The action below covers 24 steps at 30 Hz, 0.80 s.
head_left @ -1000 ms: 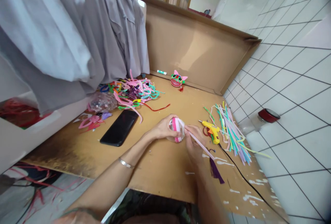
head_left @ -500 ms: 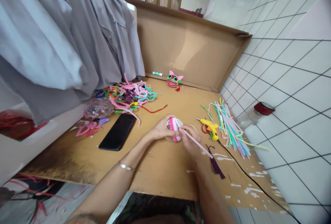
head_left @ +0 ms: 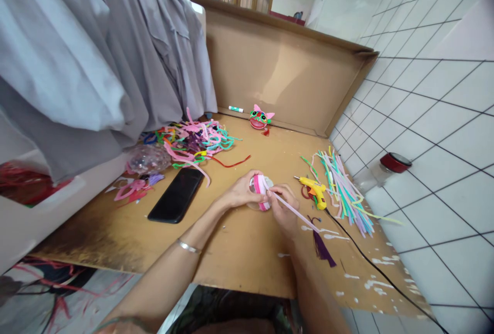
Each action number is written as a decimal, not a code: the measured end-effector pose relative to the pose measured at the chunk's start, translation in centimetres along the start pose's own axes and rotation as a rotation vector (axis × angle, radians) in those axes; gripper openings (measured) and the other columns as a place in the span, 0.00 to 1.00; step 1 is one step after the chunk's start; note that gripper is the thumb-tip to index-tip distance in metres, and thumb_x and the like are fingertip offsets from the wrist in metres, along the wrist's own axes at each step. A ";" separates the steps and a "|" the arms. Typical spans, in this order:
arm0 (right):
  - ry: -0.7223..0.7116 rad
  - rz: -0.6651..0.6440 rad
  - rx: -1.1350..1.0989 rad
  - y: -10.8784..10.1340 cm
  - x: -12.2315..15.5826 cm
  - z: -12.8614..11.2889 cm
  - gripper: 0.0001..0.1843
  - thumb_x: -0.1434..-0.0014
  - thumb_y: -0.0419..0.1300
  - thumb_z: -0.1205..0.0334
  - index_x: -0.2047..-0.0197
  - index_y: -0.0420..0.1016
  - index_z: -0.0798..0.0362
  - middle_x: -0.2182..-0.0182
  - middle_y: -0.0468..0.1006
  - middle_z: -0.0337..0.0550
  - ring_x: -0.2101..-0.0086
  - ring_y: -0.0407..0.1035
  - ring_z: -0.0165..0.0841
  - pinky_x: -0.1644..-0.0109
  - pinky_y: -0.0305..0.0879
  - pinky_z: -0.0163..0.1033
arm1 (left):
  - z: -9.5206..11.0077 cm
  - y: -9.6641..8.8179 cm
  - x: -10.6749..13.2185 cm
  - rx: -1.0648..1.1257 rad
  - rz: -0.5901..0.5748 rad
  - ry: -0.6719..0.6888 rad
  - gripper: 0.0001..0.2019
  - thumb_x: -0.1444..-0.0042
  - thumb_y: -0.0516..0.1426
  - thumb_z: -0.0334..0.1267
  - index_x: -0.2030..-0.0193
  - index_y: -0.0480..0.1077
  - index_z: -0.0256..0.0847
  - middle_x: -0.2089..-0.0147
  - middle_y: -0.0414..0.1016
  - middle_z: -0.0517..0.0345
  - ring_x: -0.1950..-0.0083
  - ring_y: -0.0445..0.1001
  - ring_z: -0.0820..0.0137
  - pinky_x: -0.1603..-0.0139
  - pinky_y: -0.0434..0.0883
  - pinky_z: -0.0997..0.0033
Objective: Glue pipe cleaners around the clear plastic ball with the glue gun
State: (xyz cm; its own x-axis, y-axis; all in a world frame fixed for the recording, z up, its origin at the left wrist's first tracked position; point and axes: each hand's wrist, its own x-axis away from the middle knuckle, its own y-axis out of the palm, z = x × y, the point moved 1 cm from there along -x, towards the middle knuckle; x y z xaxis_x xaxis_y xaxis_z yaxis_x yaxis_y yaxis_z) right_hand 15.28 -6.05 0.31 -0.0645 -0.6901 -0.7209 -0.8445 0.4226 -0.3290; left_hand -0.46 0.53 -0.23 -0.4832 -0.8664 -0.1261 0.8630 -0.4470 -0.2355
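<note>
My left hand (head_left: 244, 190) grips a small round clear piece (head_left: 262, 183) wrapped with pink and white pipe cleaner, just above the table. Between the fingertips of my right hand (head_left: 284, 205) is a pale pink pipe cleaner (head_left: 296, 213); its near end meets the wrapped piece and its long tail points right and toward me. A purple tassel (head_left: 322, 248) lies close to that tail. To the right of my right hand rests a yellow hot glue gun (head_left: 315, 191), its black cord running off the front right.
Loose pipe cleaners (head_left: 343, 190) lie along the right edge, near a red-lidded jar (head_left: 389, 167). A tangled heap of pipe cleaners (head_left: 200, 137) and a black phone (head_left: 175, 196) are at left. Behind stand a decorated animal face (head_left: 259, 118) and a cardboard wall (head_left: 278, 61).
Almost nothing differs. Both hands keep their hold at the same place, and the view has shifted very slightly.
</note>
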 end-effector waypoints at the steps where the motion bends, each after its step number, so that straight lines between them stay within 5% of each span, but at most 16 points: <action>1: 0.006 -0.001 -0.001 0.0 0.0 -0.1 0.04 0.40 0.59 0.64 0.66 0.75 0.50 0.70 0.75 0.40 0.67 0.71 0.32 0.62 0.68 0.37 | -0.1 0.0 0.0 -0.002 0.000 0.003 0.37 0.62 0.68 0.47 0.46 0.62 0.39 0.59 0.70 0.59 0.62 0.68 0.70 0.60 0.67 0.71; 24: 0.008 -0.042 -0.003 -0.2 -0.2 -0.7 0.05 0.41 0.57 0.65 0.67 0.75 0.51 0.69 0.75 0.42 0.66 0.71 0.33 0.61 0.68 0.39 | -0.4 -0.2 -0.1 0.054 -0.049 -0.017 0.40 0.64 0.70 0.50 0.45 0.61 0.39 0.59 0.70 0.59 0.63 0.67 0.71 0.61 0.67 0.72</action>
State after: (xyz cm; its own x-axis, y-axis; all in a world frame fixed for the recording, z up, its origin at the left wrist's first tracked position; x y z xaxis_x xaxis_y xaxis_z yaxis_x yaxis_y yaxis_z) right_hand 15.10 -6.45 0.95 -0.0333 -0.7118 -0.7016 -0.8480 0.3916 -0.3571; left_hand -0.67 0.81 -0.52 -0.5227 -0.8467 -0.0994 0.8454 -0.4997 -0.1889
